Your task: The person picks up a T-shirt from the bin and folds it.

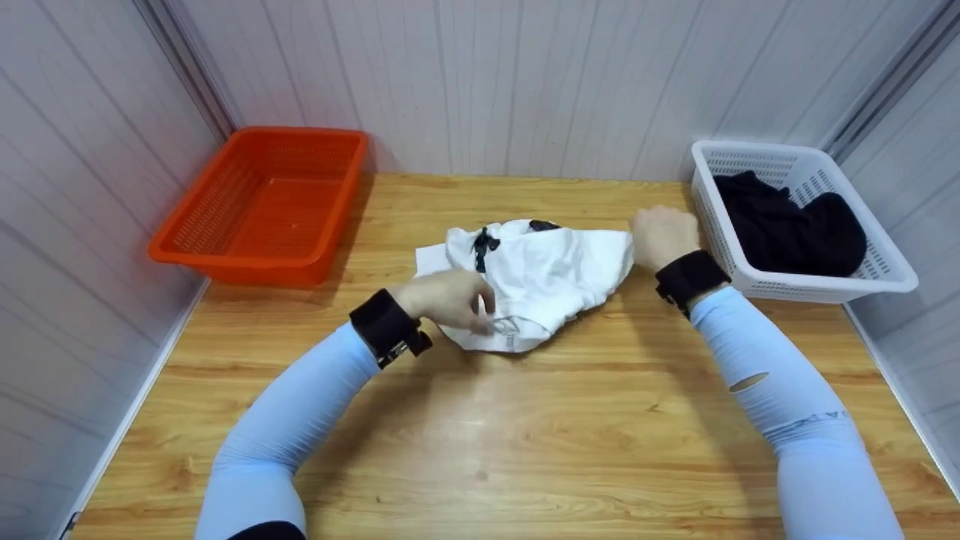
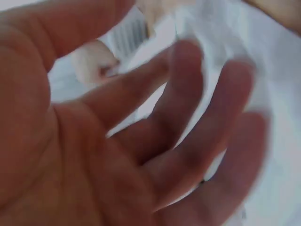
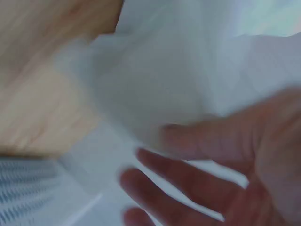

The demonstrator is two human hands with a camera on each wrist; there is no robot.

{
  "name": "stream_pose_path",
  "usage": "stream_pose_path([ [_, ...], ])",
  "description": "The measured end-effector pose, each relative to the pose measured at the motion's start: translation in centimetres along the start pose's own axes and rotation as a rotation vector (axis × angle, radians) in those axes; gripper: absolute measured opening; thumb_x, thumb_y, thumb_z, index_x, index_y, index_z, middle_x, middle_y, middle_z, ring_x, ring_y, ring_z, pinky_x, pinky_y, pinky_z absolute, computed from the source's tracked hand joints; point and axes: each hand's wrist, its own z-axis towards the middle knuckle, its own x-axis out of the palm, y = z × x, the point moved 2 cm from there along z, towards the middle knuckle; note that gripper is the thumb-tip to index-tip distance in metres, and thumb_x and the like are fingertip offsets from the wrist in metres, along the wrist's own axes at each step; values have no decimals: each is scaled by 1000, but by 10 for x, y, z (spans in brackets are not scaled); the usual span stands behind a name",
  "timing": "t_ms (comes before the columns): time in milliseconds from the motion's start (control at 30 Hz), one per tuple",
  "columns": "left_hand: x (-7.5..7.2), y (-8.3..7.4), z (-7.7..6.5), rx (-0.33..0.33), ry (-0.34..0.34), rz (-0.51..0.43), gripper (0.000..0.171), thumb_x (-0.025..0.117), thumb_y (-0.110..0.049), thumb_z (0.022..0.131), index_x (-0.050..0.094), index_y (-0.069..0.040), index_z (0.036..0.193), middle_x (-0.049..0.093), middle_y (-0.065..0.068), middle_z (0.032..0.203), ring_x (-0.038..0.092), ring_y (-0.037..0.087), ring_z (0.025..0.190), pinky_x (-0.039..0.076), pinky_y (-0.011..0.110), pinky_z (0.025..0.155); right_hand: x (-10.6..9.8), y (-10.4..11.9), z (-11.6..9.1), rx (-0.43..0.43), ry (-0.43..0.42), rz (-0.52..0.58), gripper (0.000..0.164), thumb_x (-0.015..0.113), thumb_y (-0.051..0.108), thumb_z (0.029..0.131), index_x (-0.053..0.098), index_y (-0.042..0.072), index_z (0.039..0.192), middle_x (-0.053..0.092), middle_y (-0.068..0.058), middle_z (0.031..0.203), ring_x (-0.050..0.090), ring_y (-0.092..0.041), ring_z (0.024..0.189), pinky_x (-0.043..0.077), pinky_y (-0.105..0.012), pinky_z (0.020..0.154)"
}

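White garment (image 1: pixel 559 266) first: where does it lie?

On the desk (image 1: pixel 480 435), crumpled, between the two baskets and closer to the back edge than to the front one. Dark patches (image 1: pixel 482 249) show towards its left end, and a small tag (image 1: pixel 510 341) at the part facing the front edge.

And the hands?

The right hand (image 1: pixel 664 236) is at the garment's right end, pinching the cloth between thumb and fingers; the right wrist view shows that, though blurred. The left hand (image 1: pixel 454 296) is over the front left part, its fingers loosely bent and spread apart. Whether they touch the cloth, I can't tell.

What about the containers?

An orange basket (image 1: pixel 247 264) sits at the desk's back left corner, with slotted walls and its orange floor in view.

The other one?

A white basket (image 1: pixel 825 286) is at the back right corner, near the right hand. It holds a black cloth (image 1: pixel 795 229), bunched up along the basket's left and front sides, with the slotted walls showing behind it.

One piece or several?

I can't tell; the folds run together.
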Motion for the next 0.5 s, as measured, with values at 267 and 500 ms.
stream_pose_path([
  [267, -7, 66, 30, -357, -295, -40, 93, 82, -45, 98, 39, -4, 169, 55, 28, 163, 62, 45, 144, 53, 58, 121, 22, 41, -9, -276, 199, 164, 76, 76, 30, 99, 51, 1, 165, 64, -32, 156, 66, -54, 140, 58, -70, 110],
  [500, 1, 82, 43, -423, -323, -38, 35, 74, -35, 100, 70, -6, 118, 74, 12, 103, 69, 27, 88, 54, 36, 76, 46, 55, -8, -364, 126, 188, 30, 72, 12, 101, 76, 4, 130, 82, -22, 109, 78, -45, 102, 64, -65, 88],
])
